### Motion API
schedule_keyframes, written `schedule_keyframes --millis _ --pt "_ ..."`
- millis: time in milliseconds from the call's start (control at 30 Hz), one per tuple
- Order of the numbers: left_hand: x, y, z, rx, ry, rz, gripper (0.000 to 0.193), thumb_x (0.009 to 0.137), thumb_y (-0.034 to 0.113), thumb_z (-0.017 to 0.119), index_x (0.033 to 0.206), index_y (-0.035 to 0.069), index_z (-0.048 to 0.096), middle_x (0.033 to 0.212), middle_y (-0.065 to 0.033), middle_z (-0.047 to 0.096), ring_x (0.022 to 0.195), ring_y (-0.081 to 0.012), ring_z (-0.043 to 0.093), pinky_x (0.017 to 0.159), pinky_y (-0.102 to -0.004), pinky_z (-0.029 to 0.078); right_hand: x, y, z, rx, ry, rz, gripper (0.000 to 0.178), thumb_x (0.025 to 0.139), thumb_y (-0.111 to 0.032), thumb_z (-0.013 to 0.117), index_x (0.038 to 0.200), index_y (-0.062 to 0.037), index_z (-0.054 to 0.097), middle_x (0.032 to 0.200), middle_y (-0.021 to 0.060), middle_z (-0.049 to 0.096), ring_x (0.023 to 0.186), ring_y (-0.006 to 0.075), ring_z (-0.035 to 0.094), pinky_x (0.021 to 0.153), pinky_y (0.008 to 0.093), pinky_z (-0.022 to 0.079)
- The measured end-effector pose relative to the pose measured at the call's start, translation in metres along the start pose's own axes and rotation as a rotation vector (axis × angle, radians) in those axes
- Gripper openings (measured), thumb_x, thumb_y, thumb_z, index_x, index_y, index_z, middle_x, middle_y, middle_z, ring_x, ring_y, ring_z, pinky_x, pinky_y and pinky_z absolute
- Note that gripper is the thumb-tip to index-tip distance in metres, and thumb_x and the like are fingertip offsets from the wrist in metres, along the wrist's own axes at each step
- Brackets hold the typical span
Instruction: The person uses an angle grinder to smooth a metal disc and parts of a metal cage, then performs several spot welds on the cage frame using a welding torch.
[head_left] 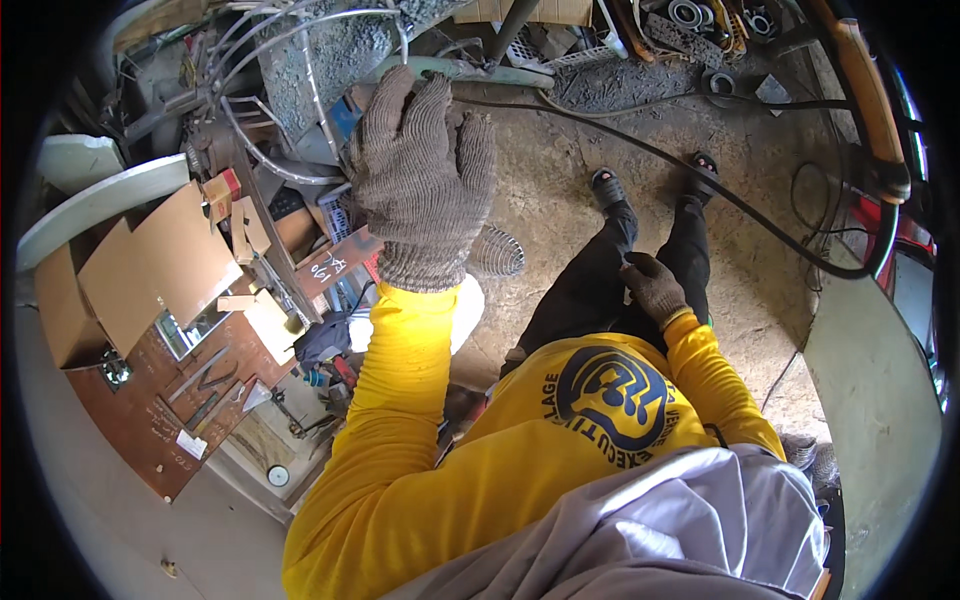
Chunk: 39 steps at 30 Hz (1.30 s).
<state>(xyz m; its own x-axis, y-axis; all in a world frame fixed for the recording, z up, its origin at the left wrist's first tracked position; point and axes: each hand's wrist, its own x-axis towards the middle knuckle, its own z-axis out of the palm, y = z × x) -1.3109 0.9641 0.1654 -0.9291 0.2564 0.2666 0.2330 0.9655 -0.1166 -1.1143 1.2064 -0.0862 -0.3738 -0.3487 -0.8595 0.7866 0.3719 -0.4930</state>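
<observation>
Left hand (425,180) at eleven o'clock looks released, fingers parted, seemingly held clear of metal tubing (317,95); right hand (655,288), three o'clock, perhaps relaxes near black trousers (575,275), grip impossible to tell.

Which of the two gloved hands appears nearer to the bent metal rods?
The left hand: it appears directly beside the rods. The right hand appears farther from them, in front of the trousers.

The left arm (405,345) is stretched forward, the gloved left grip (425,175) raised with its fingers (385,110) parted. The right arm (715,375) is lowered, the gloved right grip (656,288) held near the thighs (573,288).
</observation>
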Motion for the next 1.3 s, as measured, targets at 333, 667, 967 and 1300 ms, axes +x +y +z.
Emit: schedule_keyframes --millis 333,667,967,1300 --pt "-0.060 -0.013 -0.022 -0.469 0.088 -0.028 0.034 0.083 0.008 0.071 0.115 -0.003 0.067 0.122 -0.0203 0.064 0.113 -0.0354 0.063 0.099 -0.0409 0.049 -0.030 -0.049 0.017 -0.134 0.023 -0.083 0.051 0.091 -0.041 0.064 0.126 -0.0041 0.062 0.113 0.0180 0.070 0.107 0.0313 0.067 0.090 0.0369 0.051" --pt "-0.158 -0.014 -0.033 -0.612 0.042 -0.169 0.032 0.083 0.007 0.070 0.114 -0.001 0.065 0.114 -0.0193 0.067 0.103 -0.0374 0.064 0.092 -0.0450 0.052 -0.081 -0.395 -0.011 -0.591 0.979 -1.325 0.026 0.092 -0.022 0.061 0.111 -0.0052 0.065 0.085 0.0199 0.068 0.082 0.0397 0.067 0.069 0.0464 0.053" --pt "-0.272 -0.046 -0.027 -0.647 -0.183 -0.488 0.029 0.086 0.015 0.067 0.110 -0.002 0.067 0.112 -0.0193 0.068 0.103 -0.0365 0.065 0.092 -0.0422 0.052 -0.024 -0.517 -0.038 -1.574 0.938 -0.723 0.033 0.094 -0.026 0.056 0.114 -0.0052 0.070 0.106 0.0169 0.073 0.101 0.0296 0.070 0.087 0.0410 0.055" --pt "-0.265 -0.063 -0.020 -0.674 -0.130 -0.456 0.026 0.086 0.011 0.070 0.109 -0.001 0.067 0.107 -0.0181 0.069 0.096 -0.0344 0.068 0.085 -0.0399 0.055 -0.055 -0.443 -0.106 -1.570 0.903 -0.908 0.044 0.088 -0.029 0.066 0.127 -0.0089 0.060 0.115 0.0145 0.068 0.093 0.0307 0.070 0.080 0.0418 0.055"
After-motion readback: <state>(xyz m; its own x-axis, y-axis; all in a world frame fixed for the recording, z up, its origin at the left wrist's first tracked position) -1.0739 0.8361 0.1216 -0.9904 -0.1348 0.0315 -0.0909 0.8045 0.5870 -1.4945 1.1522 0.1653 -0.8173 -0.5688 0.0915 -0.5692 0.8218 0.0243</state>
